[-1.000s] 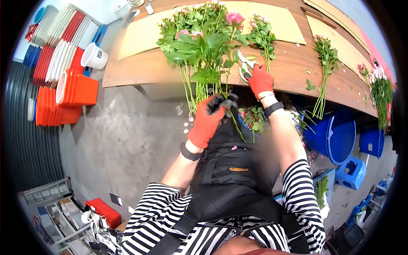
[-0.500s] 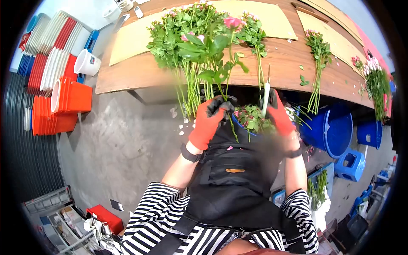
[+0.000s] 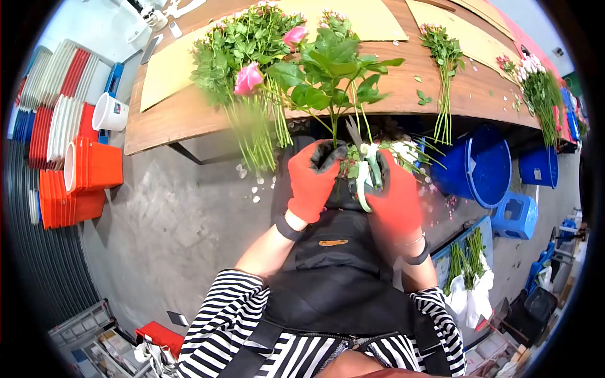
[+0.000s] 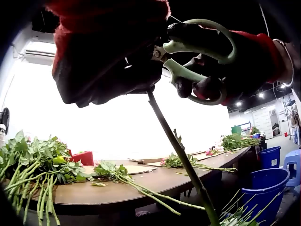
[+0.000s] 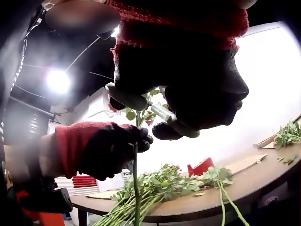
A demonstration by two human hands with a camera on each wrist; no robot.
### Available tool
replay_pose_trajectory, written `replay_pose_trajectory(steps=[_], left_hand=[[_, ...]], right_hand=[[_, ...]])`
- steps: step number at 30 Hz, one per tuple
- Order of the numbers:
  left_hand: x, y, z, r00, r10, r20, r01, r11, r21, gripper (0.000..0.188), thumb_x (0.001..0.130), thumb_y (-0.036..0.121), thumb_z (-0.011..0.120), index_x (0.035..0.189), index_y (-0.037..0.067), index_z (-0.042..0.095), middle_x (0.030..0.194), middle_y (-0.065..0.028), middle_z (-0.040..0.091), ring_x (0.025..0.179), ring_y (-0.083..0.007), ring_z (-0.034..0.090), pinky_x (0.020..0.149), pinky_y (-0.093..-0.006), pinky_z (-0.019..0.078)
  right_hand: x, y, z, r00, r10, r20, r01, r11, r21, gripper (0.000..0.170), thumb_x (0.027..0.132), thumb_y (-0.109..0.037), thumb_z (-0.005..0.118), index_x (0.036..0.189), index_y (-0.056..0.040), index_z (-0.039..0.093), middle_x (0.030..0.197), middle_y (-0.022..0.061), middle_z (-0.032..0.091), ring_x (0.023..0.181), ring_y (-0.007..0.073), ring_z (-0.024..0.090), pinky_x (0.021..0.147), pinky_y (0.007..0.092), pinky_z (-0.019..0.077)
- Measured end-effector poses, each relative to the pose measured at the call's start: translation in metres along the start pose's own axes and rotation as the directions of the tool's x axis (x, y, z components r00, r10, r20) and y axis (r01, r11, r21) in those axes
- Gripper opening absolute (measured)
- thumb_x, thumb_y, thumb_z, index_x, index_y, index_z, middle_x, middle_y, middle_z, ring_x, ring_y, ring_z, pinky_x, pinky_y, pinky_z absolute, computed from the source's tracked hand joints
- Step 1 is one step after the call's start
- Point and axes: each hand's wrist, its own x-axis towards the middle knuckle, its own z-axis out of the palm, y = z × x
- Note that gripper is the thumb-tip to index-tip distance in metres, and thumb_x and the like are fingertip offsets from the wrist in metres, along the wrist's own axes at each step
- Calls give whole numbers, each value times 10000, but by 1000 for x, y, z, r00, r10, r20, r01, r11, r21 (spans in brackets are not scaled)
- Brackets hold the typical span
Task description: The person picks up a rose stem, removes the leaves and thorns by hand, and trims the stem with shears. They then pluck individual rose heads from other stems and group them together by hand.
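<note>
My left hand, in a red glove with black palm, pinches a green rose stem that runs down below the fist. Broad leaves fan out above that hand. Pink rose blooms show at their upper left. Close on the right, my right hand, gloved alike, grips pruning shears by pale green handles. Their blades point up beside the stem, just right of the left fingers. In the left wrist view the handles are spread, and the left glove hides most of the blades.
On the wooden table lies a big heap of leafy stems, with smaller bunches farther right. Blue tubs stand under the table's right side. Orange bins are stacked at left; petals are scattered on the floor.
My right hand has come down from the table edge with the shears and moved in beside my left hand. The held stem's leaves have turned. The head view has shifted right.
</note>
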Motion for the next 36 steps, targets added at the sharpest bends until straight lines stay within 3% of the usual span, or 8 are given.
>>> replay_pose_trajectory(steps=[8, 17, 25, 28, 29, 32, 34, 36], left_hand=[[-2, 1, 3, 995, 105, 3, -105, 993, 52, 210, 793, -2, 656, 1000, -24, 678, 848, -29, 693, 772, -83, 597, 734, -253, 493], [-1, 0, -1, 989, -67, 135, 68, 998, -6, 227, 789, -12, 650, 1014, -32, 673, 867, -41, 702, 782, -95, 620, 736, -260, 506], [-2, -13, 10, 990, 98, 102, -101, 995, 22, 232, 778, 42, 718, 999, -24, 690, 797, -101, 694, 718, -111, 643, 676, -258, 510], [-5, -4, 15, 983, 120, 136, -135, 985, 106, 226, 784, 58, 739, 992, -20, 693, 797, -120, 689, 712, -122, 649, 669, -262, 509], [-6, 0, 18, 981, 120, 154, -142, 981, 134, 225, 788, 64, 746, 991, -19, 694, 798, -127, 689, 710, -126, 651, 666, -265, 508], [-8, 4, 28, 963, 222, 151, -237, 967, 95, 214, 803, 83, 753, 985, -16, 696, 822, -155, 697, 699, -160, 667, 654, -284, 513], [-9, 4, 29, 967, 183, 176, -205, 972, 118, 217, 798, 79, 753, 982, -19, 693, 845, -157, 700, 707, -188, 676, 671, -294, 520], [-6, -6, 28, 962, 156, 226, -180, 980, 90, 228, 780, 17, 725, 999, -29, 685, 870, -127, 716, 760, -156, 675, 725, -275, 523]], right_hand=[[-2, -11, -6, 999, -16, 39, 19, 996, -85, 789, 619, -245, 848, 1301, -29, 517, 1115, 203, 657, 989, 386, 637, 845, 423, 510], [2, 5, -26, 985, -7, 175, 17, 998, -58, 734, 648, -271, 833, 1285, -38, 555, 1057, 199, 670, 953, 377, 645, 815, 420, 510], [-5, 13, -26, 990, -10, 140, 15, 999, -35, 712, 653, -239, 831, 1275, -14, 566, 989, 216, 670, 927, 379, 655, 787, 397, 517], [-23, 35, -9, 997, 39, 66, -46, 993, 108, 750, 658, -205, 840, 1311, 0, 533, 1025, 186, 685, 920, 341, 673, 801, 389, 519], [-34, 42, -4, 991, 137, 1, -129, 930, 345, 772, 655, -200, 848, 1325, 1, 521, 1050, 169, 681, 923, 316, 671, 802, 383, 523], [-62, 81, 11, 895, 439, -82, -171, 507, 845, 701, 743, -158, 775, 1364, -19, 481, 1111, 98, 634, 952, 210, 626, 788, 325, 517], [-68, 109, 14, 845, 529, -84, -132, 358, 925, 612, 833, -120, 694, 1390, -41, 454, 1147, 46, 591, 978, 130, 583, 774, 273, 507], [-71, 119, 11, 841, 534, -86, -192, 443, 876, 488, 882, -145, 656, 1325, -33, 486, 1109, 37, 601, 963, 131, 590, 792, 270, 519]])
